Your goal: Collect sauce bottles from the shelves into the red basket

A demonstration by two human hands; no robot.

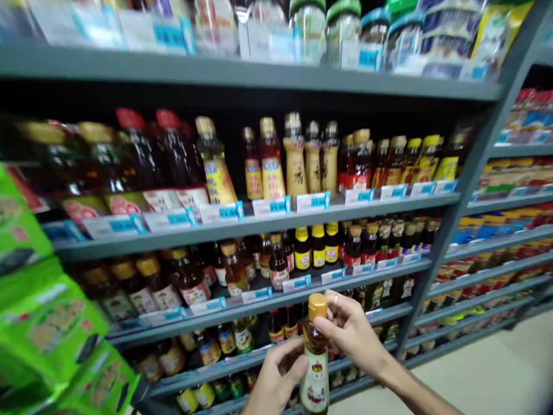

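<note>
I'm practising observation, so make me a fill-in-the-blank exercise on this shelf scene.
A thin, pale ring circles a finger of the bare ____ hand on the amber, pale-labelled bottle.
Bright green printed packets line the picture's ____ edge.
One shelf below the clear, green-lidded jars, tall, dark, white-labelled bottles wear ____ caps.

Words: right; left; red.
</note>
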